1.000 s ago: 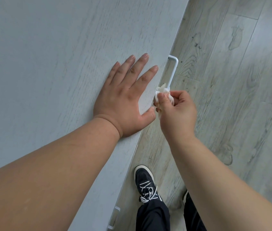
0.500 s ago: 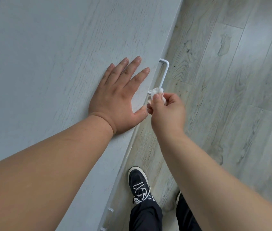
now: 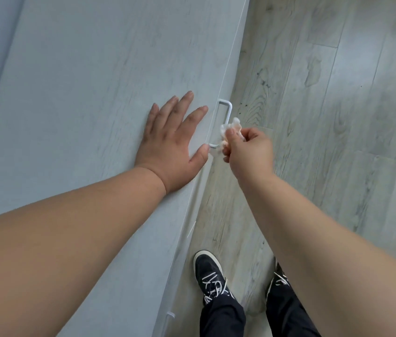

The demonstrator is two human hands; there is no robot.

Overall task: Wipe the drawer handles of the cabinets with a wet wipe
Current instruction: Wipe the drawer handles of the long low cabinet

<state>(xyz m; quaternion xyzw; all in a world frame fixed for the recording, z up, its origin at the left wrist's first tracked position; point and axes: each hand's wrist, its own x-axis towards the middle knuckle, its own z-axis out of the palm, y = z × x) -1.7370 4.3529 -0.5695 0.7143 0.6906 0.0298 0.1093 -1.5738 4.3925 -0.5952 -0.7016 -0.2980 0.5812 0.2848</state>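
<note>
Pale wood-grain cabinet [image 3: 95, 93]: your left grip [image 3: 170, 142] lies flat, fingers spread, by its front edge; your right grip [image 3: 250, 152] pinches a crumpled white wipe [image 3: 228, 128] on the thin white handle [image 3: 227, 109] there.

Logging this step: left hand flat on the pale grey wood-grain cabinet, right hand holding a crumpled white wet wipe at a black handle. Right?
No: in the head view the loop-shaped drawer handle is white, not black. The rest holds.
</note>
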